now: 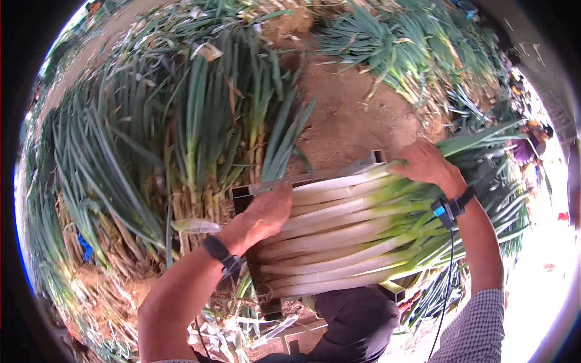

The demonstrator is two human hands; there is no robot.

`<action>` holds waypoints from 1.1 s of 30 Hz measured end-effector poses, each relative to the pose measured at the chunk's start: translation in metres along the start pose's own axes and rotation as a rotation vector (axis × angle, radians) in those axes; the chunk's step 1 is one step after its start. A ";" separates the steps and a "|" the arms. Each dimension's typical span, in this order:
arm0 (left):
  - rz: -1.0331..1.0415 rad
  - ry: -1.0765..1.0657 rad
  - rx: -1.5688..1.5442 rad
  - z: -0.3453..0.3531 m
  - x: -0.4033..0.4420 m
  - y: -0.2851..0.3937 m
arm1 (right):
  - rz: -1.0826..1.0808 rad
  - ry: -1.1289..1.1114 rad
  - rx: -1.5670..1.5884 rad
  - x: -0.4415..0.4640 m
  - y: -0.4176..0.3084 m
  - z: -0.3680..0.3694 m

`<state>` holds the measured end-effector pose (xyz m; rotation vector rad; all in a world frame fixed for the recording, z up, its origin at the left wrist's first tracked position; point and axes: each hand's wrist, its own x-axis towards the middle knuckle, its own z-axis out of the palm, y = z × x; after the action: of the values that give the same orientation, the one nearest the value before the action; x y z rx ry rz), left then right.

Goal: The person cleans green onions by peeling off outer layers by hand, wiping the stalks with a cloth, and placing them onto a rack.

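Note:
A row of leeks (339, 233) lies side by side across a metal frame (308, 176), white shafts to the left and green leaves to the right. My left hand (266, 209) is closed around the root end of the farthest leek (339, 183), at the frame's left side. At the other end of that white shaft, my right hand (423, 163) grips it where it turns green. The fingertips of both hands are partly hidden. A dark upright plate (260, 275) stands along the root ends of the row.
Large piles of leeks stand on the left (121, 139) and at the back right (411, 48). Bare brown soil (351, 109) lies beyond the frame. My dark-clothed knee (357, 320) is close below it. Cables hang from my wrist straps. Loose trimmings (236, 330) lie near the front.

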<state>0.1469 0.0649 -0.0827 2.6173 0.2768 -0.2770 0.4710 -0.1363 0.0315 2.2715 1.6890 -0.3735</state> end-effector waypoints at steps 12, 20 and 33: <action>-0.126 -0.083 -0.017 -0.016 -0.001 0.016 | 0.232 0.042 -0.002 -0.007 0.050 -0.002; -0.201 -0.171 -0.116 -0.021 0.000 0.017 | 0.315 0.075 0.232 -0.024 0.125 0.062; -0.152 -0.006 0.148 -0.024 -0.024 0.023 | 0.035 0.546 -0.121 -0.049 0.094 0.008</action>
<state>0.1329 0.0535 -0.0454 2.7448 0.4714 -0.3700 0.5476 -0.2086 0.0488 2.4478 1.8361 0.3862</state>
